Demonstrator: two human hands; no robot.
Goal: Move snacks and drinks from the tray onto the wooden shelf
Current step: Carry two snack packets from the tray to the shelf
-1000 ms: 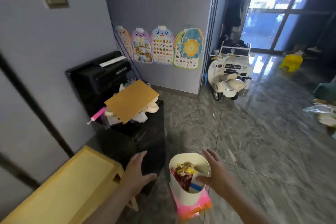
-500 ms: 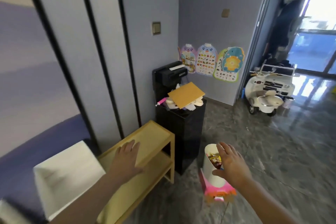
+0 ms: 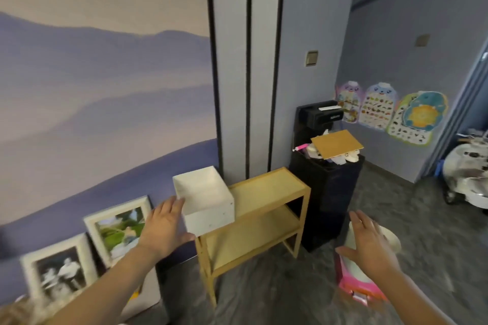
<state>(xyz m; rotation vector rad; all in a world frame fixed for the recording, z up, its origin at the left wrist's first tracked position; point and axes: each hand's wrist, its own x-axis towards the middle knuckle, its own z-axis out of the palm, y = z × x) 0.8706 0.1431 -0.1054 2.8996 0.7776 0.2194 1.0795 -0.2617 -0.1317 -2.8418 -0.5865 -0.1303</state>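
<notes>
A two-tier wooden shelf (image 3: 269, 187) stands against the wall in the middle of the view. An open white box (image 3: 208, 206) sits on the left end of its top board. My left hand (image 3: 165, 227), fingers spread, is beside the box's left wall and holds nothing. My right hand (image 3: 369, 243), also spread, hovers over a cream tub on a pink base (image 3: 356, 285) on the floor to the right of the shelf. The hand covers the tub's contents.
A black cabinet (image 3: 327, 192) with a printer (image 3: 320, 113) and a brown board (image 3: 336, 142) stands right of the shelf. Framed photos (image 3: 118, 224) lean on the wall at the left. A white toy car (image 3: 467, 179) is at the far right.
The view has swung left and up, bringing the white box and the framed photos into sight. My left hand moved from over the shelf top to the box's left side. My right hand stays over the tub.
</notes>
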